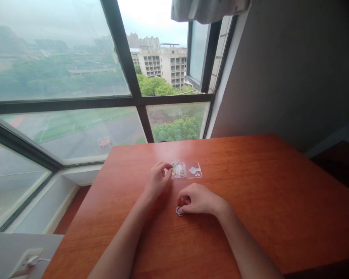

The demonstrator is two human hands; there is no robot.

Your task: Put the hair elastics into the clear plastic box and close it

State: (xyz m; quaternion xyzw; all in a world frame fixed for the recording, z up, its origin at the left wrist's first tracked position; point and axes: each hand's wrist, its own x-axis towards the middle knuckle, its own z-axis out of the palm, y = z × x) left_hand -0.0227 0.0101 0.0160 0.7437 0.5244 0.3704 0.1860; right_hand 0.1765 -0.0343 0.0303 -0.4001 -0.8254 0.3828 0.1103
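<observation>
A small clear plastic box (179, 173) lies open on the wooden table, with several tiny metallic pieces in its compartments. Its transparent lid (194, 170) lies flat to the right and bears a whitish marking. My left hand (157, 180) is at the box's left edge, thumb and fingers curled together; whatever is between them is too small or hidden to make out. Closer to me, my right hand (202, 198) reaches down to the tabletop. Its thumb and fingertips pinch at small pale rings (178, 211) that overlap there, partly covered by the fingers.
The reddish-brown table (258, 201) extends widely to the right, its far edge by a dark-framed window (139, 101). A grey wall (279, 69) rises behind at the right. At the lower left, a plug (32, 261) with a white cable sits in a wall socket.
</observation>
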